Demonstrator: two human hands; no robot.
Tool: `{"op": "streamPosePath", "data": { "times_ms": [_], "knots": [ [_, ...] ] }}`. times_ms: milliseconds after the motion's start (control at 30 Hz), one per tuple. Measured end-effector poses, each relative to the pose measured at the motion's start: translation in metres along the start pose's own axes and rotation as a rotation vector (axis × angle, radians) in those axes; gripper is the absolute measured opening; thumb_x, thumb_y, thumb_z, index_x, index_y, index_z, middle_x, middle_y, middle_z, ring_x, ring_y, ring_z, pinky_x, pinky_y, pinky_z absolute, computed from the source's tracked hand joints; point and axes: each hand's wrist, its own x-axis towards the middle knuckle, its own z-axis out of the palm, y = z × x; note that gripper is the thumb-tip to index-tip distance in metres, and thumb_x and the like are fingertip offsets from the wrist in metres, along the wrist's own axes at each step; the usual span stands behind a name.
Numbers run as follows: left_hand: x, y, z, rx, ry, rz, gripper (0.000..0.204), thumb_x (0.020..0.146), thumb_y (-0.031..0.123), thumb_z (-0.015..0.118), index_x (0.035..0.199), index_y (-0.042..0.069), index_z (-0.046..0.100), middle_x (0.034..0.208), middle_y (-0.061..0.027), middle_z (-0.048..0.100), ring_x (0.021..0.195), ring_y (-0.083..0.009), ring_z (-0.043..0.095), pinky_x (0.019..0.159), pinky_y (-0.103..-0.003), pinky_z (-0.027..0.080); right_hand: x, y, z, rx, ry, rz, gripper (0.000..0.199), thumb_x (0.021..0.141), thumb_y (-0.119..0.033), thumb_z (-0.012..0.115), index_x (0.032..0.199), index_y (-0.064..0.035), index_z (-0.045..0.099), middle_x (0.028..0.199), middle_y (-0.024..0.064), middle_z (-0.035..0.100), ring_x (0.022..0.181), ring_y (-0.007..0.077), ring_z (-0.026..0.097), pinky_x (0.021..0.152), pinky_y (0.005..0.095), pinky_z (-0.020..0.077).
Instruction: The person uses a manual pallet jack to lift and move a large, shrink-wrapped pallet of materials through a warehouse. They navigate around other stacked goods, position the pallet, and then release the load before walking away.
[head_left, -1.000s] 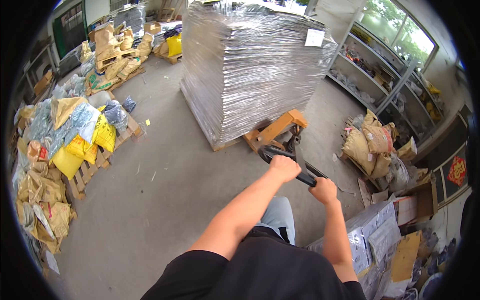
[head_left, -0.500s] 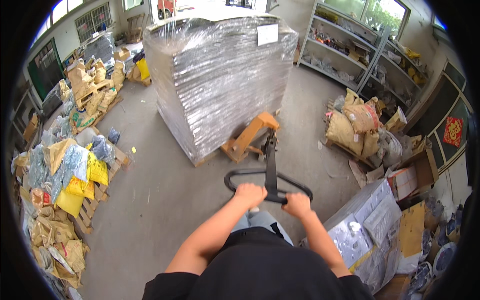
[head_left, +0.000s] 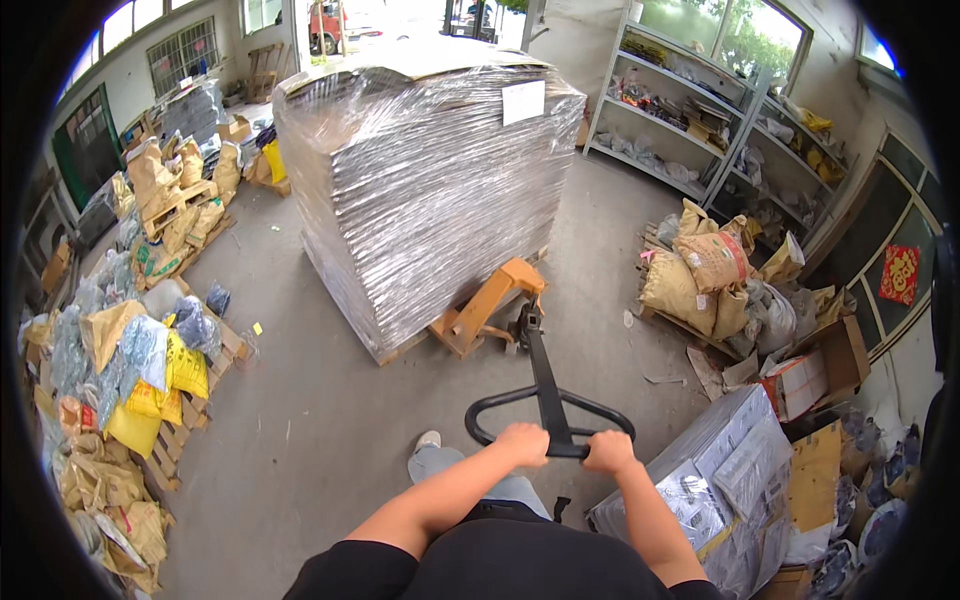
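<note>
Both of my hands grip the near bar of a black loop handle (head_left: 545, 391) on an orange pallet jack (head_left: 490, 305). My left hand (head_left: 524, 445) is closed round the bar left of the shaft, and my right hand (head_left: 609, 452) is closed round its right corner. The handle leans toward me. Beyond it, the jack stands against a tall stack (head_left: 450, 190) wrapped in clear film, resting on a wooden pallet (head_left: 405, 347). A white paper sheet (head_left: 523, 102) is stuck near the top of the stack. The forks are hidden under the load.
Wrapped boxes (head_left: 715, 470) stand close by my right arm. Farther right, woven sacks (head_left: 690, 270) lie on a pallet, with metal shelves (head_left: 670, 105) behind. Along the left are yellow bags (head_left: 185, 365) on a pallet and brown paper sacks (head_left: 165, 185).
The handle has swung to the right and lower in view, with both hands still on it. The wrapped stack appears slightly lower and farther left. My left foot now shows out to the left.
</note>
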Motion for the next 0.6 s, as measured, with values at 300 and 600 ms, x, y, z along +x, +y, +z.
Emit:
{"op": "streamPosePath", "data": {
  "times_ms": [300, 600],
  "knots": [
    [-0.055, -0.082, 0.038, 0.143, 0.308, -0.108, 0.028, 0.07, 0.02, 0.07, 0.095, 0.008, 0.074, 0.099, -0.0127, 0.073, 0.096, -0.0269, 0.069, 0.083, -0.04, 0.055, 0.014, -0.106, 0.046, 0.033, 0.369, 0.049, 0.028, 0.068, -0.033, 0.073, 0.088, -0.0138, 0.077, 0.087, 0.015, 0.072, 0.084, 0.0336, 0.07, 0.077, 0.0443, 0.057],
    [-0.122, -0.163, 0.098, 0.14, 0.332, -0.026, 0.022, 0.071, 0.023, 0.071, 0.088, 0.01, 0.075, 0.093, -0.0107, 0.073, 0.091, -0.0275, 0.071, 0.08, -0.039, 0.056, -0.013, -0.227, 0.09, 0.086, 0.274, 0.144, 0.028, 0.068, -0.032, 0.072, 0.087, -0.0103, 0.074, 0.085, 0.0152, 0.071, 0.085, 0.0336, 0.069, 0.08, 0.0441, 0.0554]
  ]
}}
